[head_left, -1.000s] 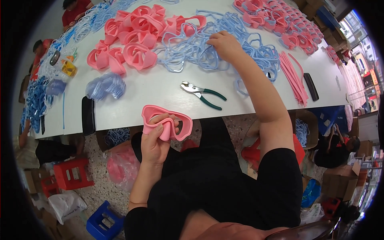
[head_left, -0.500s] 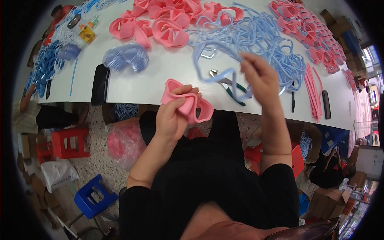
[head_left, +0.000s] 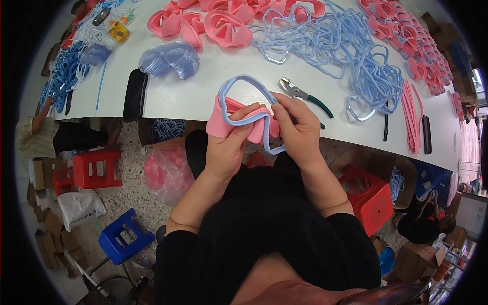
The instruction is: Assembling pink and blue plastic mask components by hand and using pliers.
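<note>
now, just beyond the person's black top (head_left: 264,223), both bare forearms (head_left: 328,190) reach up to the near edge of a white surface (head_left: 188,99), where the left grip (head_left: 223,147) is closed around a soft pink piece (head_left: 217,125), thumb on the near side and fingers on the far side. the right grip (head_left: 299,124) pinches a thin pale blue frame (head_left: 243,78) between thumb and fingers at its right side. the frame's loop arches up over the pink piece, and its lower stretch runs wavy along the piece between the left thumb and fingers; whether it is seated in the pink rim cannot be told. just past the right grip, a pair of pliers (head_left: 300,92) with green handles lies on the surface, one handle partly hidden by that grip. to the left of the piece and a little farther off are a black case (head_left: 135,95) and a stack of clear curved plastic pieces (head_left: 170,60). well off to the right lie a bundle of narrow pink strips (head_left: 409,122) and a slim black bar (head_left: 426,134) just beside it. farther out, a tangled heap of pale blue frames (head_left: 373,71) spreads beside a pile of loose pink pieces (head_left: 226,30), and along the far right sit rows of pink pieces fitted with blue (head_left: 422,51).
</note>
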### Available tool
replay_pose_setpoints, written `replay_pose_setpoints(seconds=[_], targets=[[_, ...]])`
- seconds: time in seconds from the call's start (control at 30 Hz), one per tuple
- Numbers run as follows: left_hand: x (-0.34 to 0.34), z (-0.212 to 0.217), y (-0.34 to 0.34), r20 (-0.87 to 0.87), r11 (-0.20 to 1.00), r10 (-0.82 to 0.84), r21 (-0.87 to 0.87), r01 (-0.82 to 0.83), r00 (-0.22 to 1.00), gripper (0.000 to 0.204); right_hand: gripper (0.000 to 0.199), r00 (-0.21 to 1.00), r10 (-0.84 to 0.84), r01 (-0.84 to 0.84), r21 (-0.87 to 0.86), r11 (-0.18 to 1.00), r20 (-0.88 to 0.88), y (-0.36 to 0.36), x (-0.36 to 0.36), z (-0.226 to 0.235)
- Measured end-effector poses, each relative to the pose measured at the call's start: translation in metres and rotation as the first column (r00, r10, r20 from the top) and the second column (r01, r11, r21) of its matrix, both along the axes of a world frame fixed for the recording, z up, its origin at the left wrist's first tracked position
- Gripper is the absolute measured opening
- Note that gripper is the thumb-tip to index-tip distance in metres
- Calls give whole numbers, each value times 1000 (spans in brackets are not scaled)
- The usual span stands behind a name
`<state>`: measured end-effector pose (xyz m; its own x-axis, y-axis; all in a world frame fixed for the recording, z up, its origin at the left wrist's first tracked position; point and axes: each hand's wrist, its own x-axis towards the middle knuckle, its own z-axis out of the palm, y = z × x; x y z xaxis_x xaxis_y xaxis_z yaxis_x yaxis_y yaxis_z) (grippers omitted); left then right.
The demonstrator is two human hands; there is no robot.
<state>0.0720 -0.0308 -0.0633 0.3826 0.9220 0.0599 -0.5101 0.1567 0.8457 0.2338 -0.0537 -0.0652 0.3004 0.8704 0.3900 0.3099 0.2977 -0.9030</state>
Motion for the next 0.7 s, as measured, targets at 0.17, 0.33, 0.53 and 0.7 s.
replay_pose_setpoints(seconds=[0.17, 0.33, 0.53, 0.7], targets=[[-7, 3, -2, 83, 997, -75, 9, 75, 994, 39, 23, 991, -97, 85, 120, 989, 96, 0, -7, 0], [-19, 5, 2, 230, 970, -213, -70, 235, 950, 43, 26, 987, 1, -25, 150, 988, 159, -1, 0, 11], [-18, 21, -5, -156, 950, -113, 273, 153, 981, 46, 28, 969, 65, -106, 163, 981, 239, 3, 16, 11], [-20, 28, -7, -206, 946, -110, 278, 166, 972, 48, 25, 992, 43, -62, 153, 986, 120, 0, 11, 4]])
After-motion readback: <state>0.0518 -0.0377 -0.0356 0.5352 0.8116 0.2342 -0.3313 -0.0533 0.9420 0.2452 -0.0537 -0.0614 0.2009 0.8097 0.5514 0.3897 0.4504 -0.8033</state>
